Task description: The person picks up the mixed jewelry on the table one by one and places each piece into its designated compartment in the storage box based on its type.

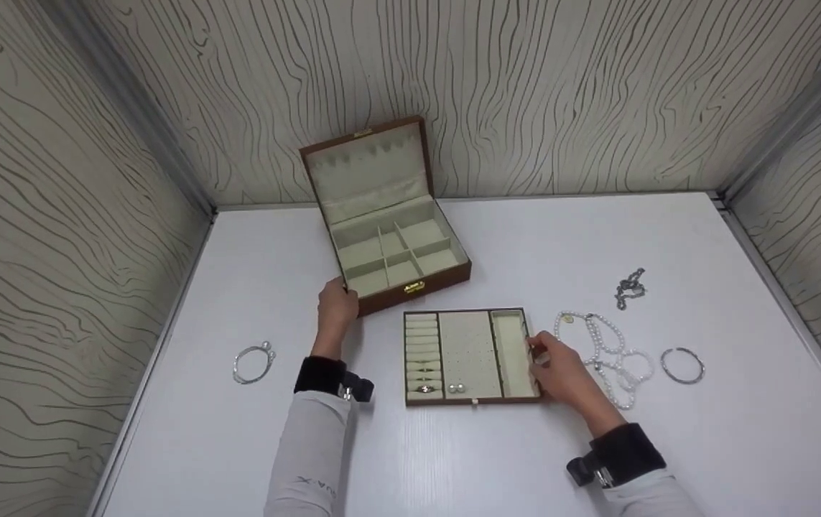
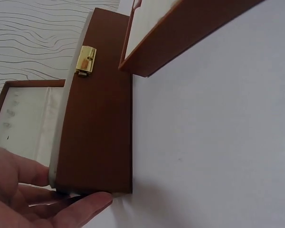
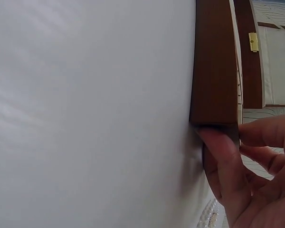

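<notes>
A brown jewelry box (image 1: 410,281) stands on the table with its lid (image 1: 370,169) raised and its cream compartments showing. At its front left corner my left hand (image 1: 337,307) grips the side, with a finger over the rim in the left wrist view. In front of the box lies a jewelry tray (image 1: 466,352) with ring rolls on its left. A ring (image 1: 424,389) sits in the rolls, and pearl earrings (image 1: 457,388) are on the middle panel. My right hand (image 1: 561,370) pinches the tray's right wall, its thumb (image 3: 218,142) against the end.
Pearl strands (image 1: 604,337) lie just right of my right hand, close to a silver bangle (image 1: 683,365). Farther back is a silver chain (image 1: 630,289). A bracelet with pearls (image 1: 253,363) lies on the left. A patterned wall (image 1: 525,100) borders the white table (image 1: 252,266).
</notes>
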A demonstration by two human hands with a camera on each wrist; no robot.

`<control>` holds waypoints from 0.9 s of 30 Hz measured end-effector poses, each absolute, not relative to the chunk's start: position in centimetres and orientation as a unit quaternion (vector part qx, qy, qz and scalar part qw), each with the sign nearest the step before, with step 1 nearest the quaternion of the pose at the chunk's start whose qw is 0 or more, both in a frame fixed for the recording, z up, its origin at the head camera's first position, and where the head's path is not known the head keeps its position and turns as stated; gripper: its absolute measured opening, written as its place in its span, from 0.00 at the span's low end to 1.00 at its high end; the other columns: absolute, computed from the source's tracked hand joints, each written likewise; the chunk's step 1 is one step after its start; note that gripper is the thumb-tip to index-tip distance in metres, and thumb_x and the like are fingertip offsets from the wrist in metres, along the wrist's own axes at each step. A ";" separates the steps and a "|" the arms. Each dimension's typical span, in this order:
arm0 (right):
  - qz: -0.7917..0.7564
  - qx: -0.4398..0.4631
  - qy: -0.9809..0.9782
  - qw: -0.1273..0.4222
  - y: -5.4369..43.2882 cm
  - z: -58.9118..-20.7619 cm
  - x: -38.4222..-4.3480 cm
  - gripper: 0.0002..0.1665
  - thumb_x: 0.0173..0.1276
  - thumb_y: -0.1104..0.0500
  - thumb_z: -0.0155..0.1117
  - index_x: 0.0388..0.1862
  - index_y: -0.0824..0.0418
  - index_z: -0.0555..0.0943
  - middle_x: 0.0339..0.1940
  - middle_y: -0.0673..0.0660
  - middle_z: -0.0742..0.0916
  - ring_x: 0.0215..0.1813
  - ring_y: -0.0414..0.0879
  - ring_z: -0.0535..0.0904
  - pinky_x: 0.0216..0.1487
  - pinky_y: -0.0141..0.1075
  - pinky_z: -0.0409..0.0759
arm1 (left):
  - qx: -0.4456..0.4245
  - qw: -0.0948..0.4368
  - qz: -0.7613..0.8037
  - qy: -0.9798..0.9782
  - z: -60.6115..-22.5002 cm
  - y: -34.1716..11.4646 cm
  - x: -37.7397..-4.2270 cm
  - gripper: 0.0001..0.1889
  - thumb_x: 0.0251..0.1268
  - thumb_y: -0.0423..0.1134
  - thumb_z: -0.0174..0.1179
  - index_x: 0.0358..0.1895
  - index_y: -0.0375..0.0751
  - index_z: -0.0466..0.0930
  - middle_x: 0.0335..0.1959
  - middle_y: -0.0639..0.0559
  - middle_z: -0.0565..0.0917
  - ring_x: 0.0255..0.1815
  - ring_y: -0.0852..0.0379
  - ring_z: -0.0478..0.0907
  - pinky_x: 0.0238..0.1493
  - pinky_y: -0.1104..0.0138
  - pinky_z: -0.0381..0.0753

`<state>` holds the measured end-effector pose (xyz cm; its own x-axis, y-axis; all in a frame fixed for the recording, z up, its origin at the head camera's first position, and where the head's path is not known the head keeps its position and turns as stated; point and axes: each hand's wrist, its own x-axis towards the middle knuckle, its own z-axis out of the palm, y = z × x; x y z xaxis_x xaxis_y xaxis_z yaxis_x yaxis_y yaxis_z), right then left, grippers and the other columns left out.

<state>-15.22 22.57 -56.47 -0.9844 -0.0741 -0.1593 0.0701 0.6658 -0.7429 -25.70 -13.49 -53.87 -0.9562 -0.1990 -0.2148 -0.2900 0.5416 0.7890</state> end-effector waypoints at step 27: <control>-0.412 -0.006 0.908 0.074 22.8 -56.9 -15.1 0.22 0.57 0.74 0.59 0.53 0.70 0.75 0.45 0.62 0.82 0.43 0.56 0.80 0.48 0.51 0.78 | -0.035 0.126 0.447 0.885 -54.2 -8.9 -27.1 0.24 0.77 0.34 0.43 0.72 0.33 0.63 0.70 0.37 0.68 0.72 0.44 0.61 0.68 0.54 0.64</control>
